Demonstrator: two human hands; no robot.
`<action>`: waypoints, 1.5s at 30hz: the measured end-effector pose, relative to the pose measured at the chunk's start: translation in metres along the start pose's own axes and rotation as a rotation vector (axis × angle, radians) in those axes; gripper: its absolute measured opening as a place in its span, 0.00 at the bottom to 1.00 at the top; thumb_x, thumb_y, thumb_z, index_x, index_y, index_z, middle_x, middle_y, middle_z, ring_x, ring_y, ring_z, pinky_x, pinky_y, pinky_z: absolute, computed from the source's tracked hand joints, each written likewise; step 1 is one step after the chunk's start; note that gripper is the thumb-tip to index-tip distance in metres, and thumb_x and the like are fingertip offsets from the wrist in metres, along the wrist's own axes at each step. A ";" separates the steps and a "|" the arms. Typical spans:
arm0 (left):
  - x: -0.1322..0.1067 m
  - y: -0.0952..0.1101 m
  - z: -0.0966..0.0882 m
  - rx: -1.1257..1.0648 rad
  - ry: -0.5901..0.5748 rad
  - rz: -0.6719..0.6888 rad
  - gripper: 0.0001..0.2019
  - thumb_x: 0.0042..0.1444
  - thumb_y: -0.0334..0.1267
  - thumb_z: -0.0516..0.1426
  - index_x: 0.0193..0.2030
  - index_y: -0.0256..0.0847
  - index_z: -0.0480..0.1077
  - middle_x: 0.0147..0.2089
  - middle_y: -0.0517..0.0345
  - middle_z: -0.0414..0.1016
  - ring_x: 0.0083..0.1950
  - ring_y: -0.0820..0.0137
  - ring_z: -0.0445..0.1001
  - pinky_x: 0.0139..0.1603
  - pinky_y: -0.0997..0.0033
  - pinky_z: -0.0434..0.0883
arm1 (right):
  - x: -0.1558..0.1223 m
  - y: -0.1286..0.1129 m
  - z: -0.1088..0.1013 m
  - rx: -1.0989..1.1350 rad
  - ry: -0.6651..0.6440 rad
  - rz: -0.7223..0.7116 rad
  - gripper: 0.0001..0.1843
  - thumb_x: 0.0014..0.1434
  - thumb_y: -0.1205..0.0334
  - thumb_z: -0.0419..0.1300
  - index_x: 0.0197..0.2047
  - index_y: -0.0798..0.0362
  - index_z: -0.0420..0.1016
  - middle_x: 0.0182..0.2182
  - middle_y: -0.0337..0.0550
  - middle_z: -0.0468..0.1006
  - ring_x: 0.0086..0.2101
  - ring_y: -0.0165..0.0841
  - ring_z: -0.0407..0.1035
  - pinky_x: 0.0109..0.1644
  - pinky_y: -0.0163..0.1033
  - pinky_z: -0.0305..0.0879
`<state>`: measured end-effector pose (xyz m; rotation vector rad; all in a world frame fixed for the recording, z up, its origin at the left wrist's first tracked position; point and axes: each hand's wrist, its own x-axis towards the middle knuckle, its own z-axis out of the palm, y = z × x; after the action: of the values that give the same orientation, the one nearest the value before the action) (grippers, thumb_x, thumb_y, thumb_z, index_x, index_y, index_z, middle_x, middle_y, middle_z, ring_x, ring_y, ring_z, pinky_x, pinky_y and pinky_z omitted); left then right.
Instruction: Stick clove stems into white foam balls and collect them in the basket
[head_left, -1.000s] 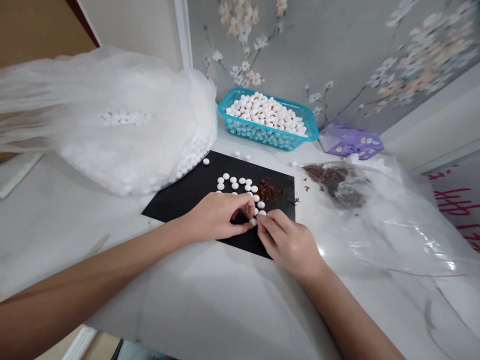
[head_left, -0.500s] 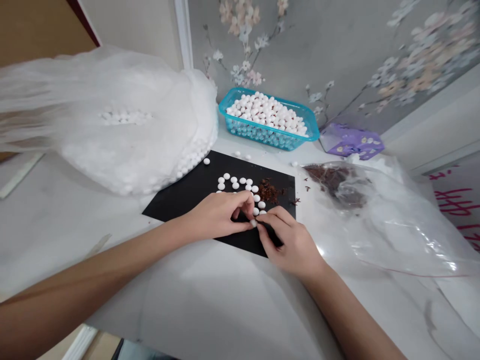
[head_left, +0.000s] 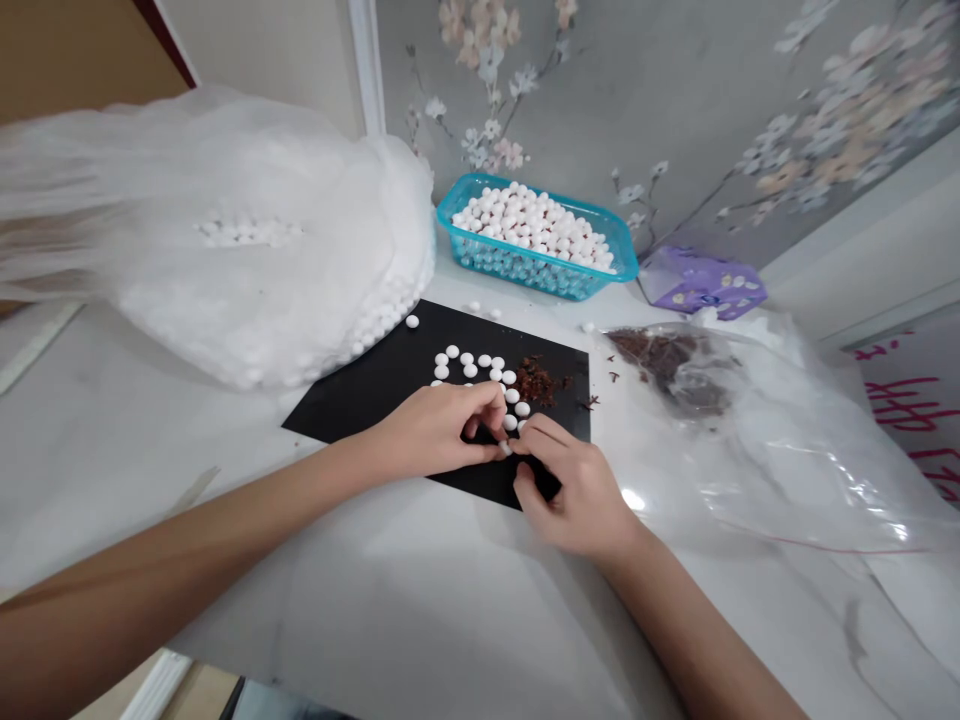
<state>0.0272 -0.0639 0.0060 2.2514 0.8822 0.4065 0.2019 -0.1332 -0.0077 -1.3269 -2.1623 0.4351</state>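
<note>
Small round white beads (head_left: 470, 370) form a curved row on a black sheet (head_left: 375, 385), with a heap of dark brown flakes (head_left: 534, 382) beside the row. My left hand (head_left: 435, 432) lies over the sheet's near part, its thumb and fingertips closed on one white bead (head_left: 505, 449). Just right of that bead is my right hand (head_left: 574, 490), its index fingertip almost touching it and its thumb apart. Both hands hide the row's lower end.
A turquoise basket (head_left: 525, 278) full of white beads stands behind the sheet. On the left lies a large translucent bag of beads (head_left: 262, 310). On the right are a plastic bag with brown flakes (head_left: 660, 358) and a purple packet (head_left: 701, 283).
My right hand's fingers have shifted slightly and turned above the sheet. My left hand has barely moved and keeps the same bead.
</note>
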 end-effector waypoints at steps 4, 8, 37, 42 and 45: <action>-0.001 -0.002 0.000 0.014 0.003 0.021 0.10 0.49 0.39 0.59 0.32 0.42 0.61 0.31 0.70 0.73 0.27 0.79 0.66 0.27 0.79 0.59 | -0.001 0.001 0.000 0.035 0.001 0.011 0.09 0.49 0.73 0.49 0.30 0.53 0.68 0.27 0.39 0.66 0.25 0.28 0.63 0.27 0.32 0.61; -0.002 -0.003 -0.001 0.040 0.034 0.071 0.08 0.50 0.40 0.58 0.33 0.42 0.63 0.33 0.69 0.74 0.29 0.79 0.67 0.30 0.79 0.61 | 0.000 0.014 -0.003 0.112 0.215 0.128 0.10 0.54 0.71 0.50 0.34 0.53 0.72 0.28 0.39 0.68 0.24 0.26 0.62 0.26 0.32 0.60; -0.001 -0.013 -0.030 0.715 0.126 0.014 0.07 0.53 0.39 0.51 0.35 0.41 0.67 0.31 0.61 0.74 0.27 0.71 0.70 0.22 0.72 0.51 | 0.002 0.041 0.000 0.070 0.445 0.522 0.08 0.53 0.59 0.57 0.30 0.53 0.75 0.26 0.36 0.65 0.19 0.23 0.53 0.23 0.34 0.54; -0.003 -0.007 -0.030 0.608 0.202 0.163 0.07 0.56 0.39 0.52 0.37 0.40 0.69 0.37 0.59 0.73 0.33 0.72 0.71 0.27 0.74 0.57 | 0.003 0.035 -0.001 0.143 0.479 0.490 0.08 0.54 0.58 0.57 0.30 0.53 0.72 0.27 0.35 0.63 0.18 0.22 0.53 0.22 0.33 0.53; -0.006 0.004 -0.025 0.316 0.097 0.269 0.07 0.56 0.39 0.53 0.38 0.41 0.69 0.39 0.60 0.74 0.36 0.74 0.71 0.35 0.77 0.62 | 0.004 0.030 -0.003 0.193 0.473 0.479 0.08 0.53 0.58 0.58 0.29 0.54 0.71 0.27 0.35 0.62 0.19 0.22 0.54 0.22 0.32 0.52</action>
<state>0.0128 -0.0587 0.0266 2.6753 0.7331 0.5331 0.2233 -0.1156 -0.0203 -1.6383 -1.3820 0.4428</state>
